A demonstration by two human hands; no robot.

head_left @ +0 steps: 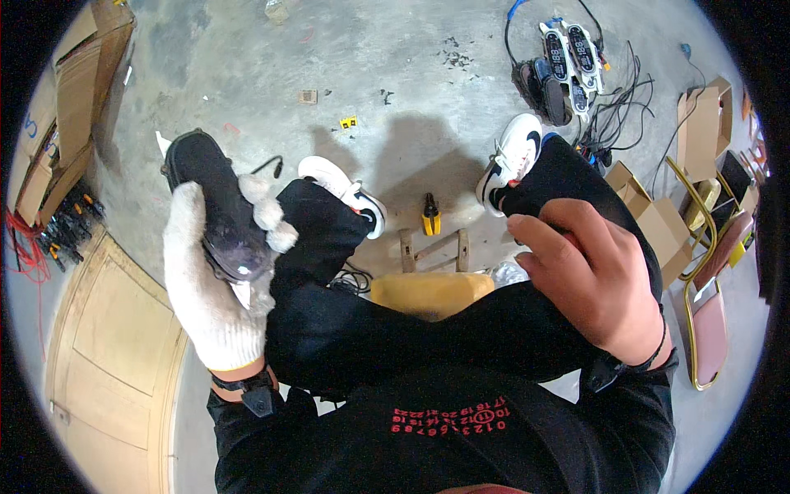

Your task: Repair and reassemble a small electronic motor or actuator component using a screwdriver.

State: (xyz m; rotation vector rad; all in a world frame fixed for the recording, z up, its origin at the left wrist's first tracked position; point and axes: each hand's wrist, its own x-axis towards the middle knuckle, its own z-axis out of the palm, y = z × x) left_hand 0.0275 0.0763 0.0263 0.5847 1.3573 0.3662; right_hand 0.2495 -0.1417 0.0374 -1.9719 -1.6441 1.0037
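Observation:
My left hand [210, 288] wears a white knit glove and grips a long black device [216, 202] with a rounded smoky-clear end, holding it up over my left knee. A thin black cord [268, 167] trails from it. My right hand [592, 272] is bare, with its fingers bent and resting on my right knee in black trousers; nothing shows in it. I sit on a yellow-cushioned stool [429, 292], and my white-and-black shoes [346, 191] [510, 158] are planted on the grey concrete floor.
A yellow-handled tool [429, 216] lies on the floor between my feet. Several similar devices and tangled black cables [568, 66] lie at the far right. Cardboard boxes [70, 107] stand left, more boxes [658, 218] and a metal-framed chair [712, 296] right. A wooden door panel [115, 346] lies lower left.

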